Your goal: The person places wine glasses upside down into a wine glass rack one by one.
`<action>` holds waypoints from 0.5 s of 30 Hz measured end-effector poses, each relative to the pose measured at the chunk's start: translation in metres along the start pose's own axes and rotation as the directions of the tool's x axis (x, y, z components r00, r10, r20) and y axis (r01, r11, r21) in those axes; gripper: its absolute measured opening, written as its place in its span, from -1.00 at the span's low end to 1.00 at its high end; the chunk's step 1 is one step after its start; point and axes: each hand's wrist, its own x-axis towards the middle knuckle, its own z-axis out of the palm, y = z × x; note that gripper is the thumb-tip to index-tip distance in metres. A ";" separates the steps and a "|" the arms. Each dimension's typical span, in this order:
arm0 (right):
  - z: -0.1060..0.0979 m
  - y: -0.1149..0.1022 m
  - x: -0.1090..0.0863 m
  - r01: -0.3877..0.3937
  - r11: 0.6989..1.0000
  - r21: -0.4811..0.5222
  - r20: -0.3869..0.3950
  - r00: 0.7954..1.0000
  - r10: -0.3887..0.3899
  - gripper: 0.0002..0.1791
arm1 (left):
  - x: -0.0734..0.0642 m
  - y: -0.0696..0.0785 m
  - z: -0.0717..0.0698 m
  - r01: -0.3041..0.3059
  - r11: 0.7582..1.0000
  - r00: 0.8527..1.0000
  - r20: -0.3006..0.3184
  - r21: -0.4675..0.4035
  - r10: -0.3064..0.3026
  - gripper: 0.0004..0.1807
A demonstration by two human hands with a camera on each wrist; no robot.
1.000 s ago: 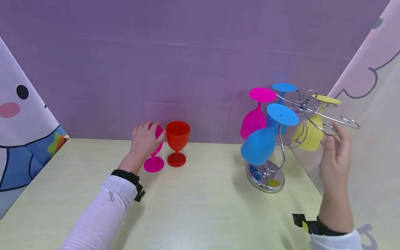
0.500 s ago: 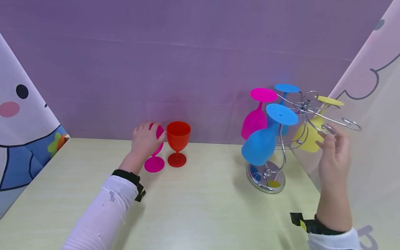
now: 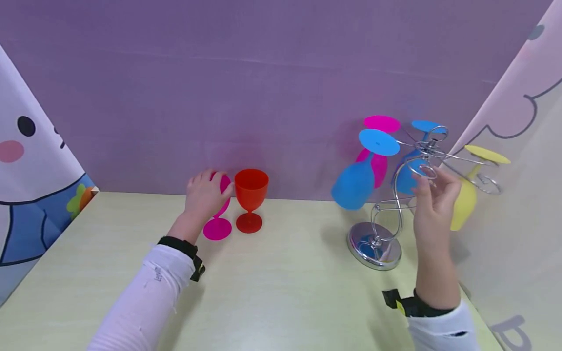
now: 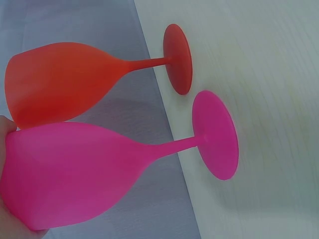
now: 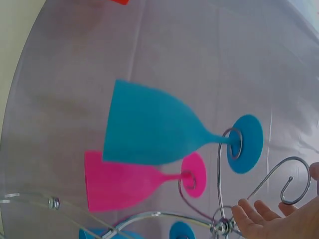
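Note:
My left hand point(image 3: 204, 195) grips the upper bowl of a pink wine glass point(image 4: 79, 174), which stands upright on its foot. Right beside it is an upright red wine glass point(image 3: 251, 192). My right hand point(image 3: 434, 219) holds a curled hook point(image 5: 298, 159) of a chrome wine glass rack point(image 3: 398, 209) between thumb and fingers. Upside down from the rack's arms hang a front blue wine glass point(image 3: 353, 185), a pink hanging glass point(image 3: 382, 123), a rear blue glass point(image 3: 406, 178) and a yellow wine glass point(image 3: 464, 204). The hook at my right hand carries no glass.
The rack's round chrome base point(image 3: 374, 258) stands on a pale wooden table point(image 3: 272, 292). Behind the table rises a purple backdrop point(image 3: 281, 97), with printed cartoon panels at left and right. The right panel is close behind the yellow glass.
My right hand has moved left with the hook, turning the rack's top. The front blue glass has swung left and back, the yellow one right and forward. My left hand has stayed put.

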 end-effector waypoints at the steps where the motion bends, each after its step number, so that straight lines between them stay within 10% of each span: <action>1: 0.003 0.002 0.000 0.009 1.000 -0.002 0.011 1.000 -0.009 -0.60 | 0.000 0.000 0.000 0.001 1.000 1.000 0.001 0.001 -0.001 -0.37; 15: 0.027 0.005 0.000 -0.051 0.965 -0.257 0.237 0.965 0.114 -0.35 | -0.001 0.003 0.000 -0.021 1.000 1.000 -0.016 0.012 0.021 -0.42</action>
